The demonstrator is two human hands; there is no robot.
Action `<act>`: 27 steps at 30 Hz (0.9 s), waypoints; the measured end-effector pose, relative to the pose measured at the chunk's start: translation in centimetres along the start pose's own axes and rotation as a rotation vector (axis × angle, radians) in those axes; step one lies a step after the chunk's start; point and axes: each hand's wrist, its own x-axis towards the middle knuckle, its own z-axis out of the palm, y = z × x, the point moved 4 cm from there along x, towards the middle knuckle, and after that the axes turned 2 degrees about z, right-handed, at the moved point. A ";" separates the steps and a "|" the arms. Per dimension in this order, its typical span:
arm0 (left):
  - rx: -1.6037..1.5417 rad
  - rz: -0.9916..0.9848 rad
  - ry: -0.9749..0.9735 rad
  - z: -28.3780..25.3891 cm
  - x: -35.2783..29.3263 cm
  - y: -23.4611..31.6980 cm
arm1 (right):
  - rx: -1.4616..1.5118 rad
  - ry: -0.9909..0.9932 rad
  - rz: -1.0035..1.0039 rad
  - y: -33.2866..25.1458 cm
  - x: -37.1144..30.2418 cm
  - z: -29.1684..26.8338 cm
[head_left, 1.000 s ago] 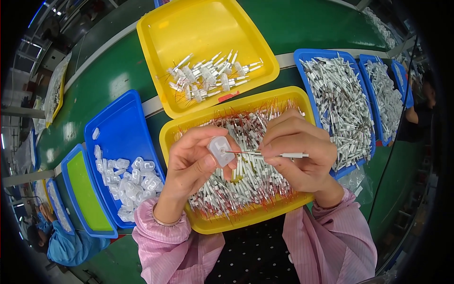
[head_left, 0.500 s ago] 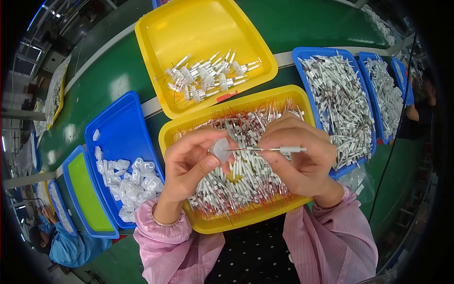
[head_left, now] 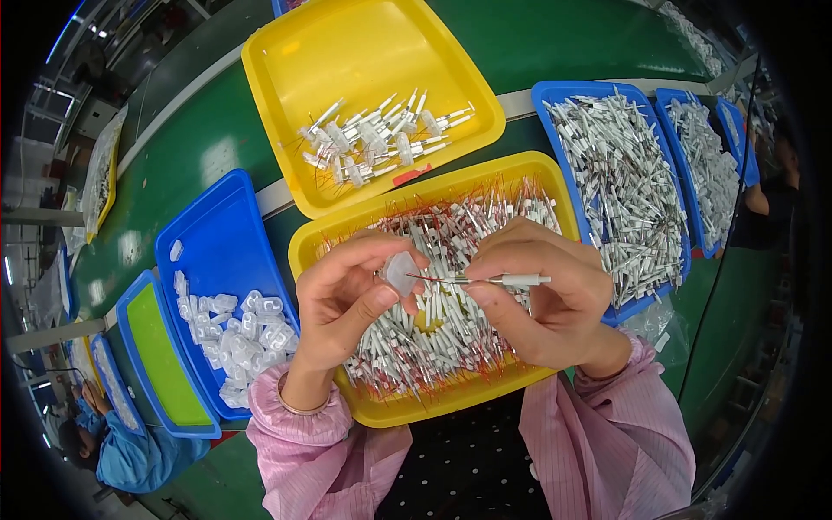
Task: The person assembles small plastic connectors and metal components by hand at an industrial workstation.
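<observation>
Pinched between the thumb and fingers of my left hand (head_left: 342, 299) is a frosted clear plastic cap (head_left: 402, 274). My right hand (head_left: 546, 290) pinches a slim white stick-like part with thin red wires (head_left: 523, 280), held level. The wire tips point left and meet the cap's face; whether they have entered it I cannot tell. Both hands hover above a yellow tray (head_left: 328, 227) heaped with many similar white wired parts (head_left: 433, 342). My fingers hide the middle of the white part.
Beyond stands another yellow tray (head_left: 364, 52) with joined cap-and-wire pieces (head_left: 373, 139). At left, a blue tray (head_left: 208, 225) holds loose clear caps (head_left: 251, 334), beside a blue tray with a green bottom (head_left: 160, 355). Blue trays of white parts (head_left: 615, 191) line the right. A person in blue (head_left: 143, 451) sits far left.
The right hand and the wired part have shifted slightly left with the wire tips at the cap. The left hand and cap have barely moved.
</observation>
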 end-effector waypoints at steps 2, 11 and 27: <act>0.026 0.005 0.002 0.1 0.0 0.0 | 0.009 0.004 0.011 0.0 -0.1 0.3; 0.091 0.027 0.021 0.5 -0.1 0.1 | 0.014 0.018 0.103 1.4 -0.1 0.4; 0.193 0.070 0.149 0.7 -1.1 -0.7 | 0.162 0.006 0.153 3.0 -1.3 2.6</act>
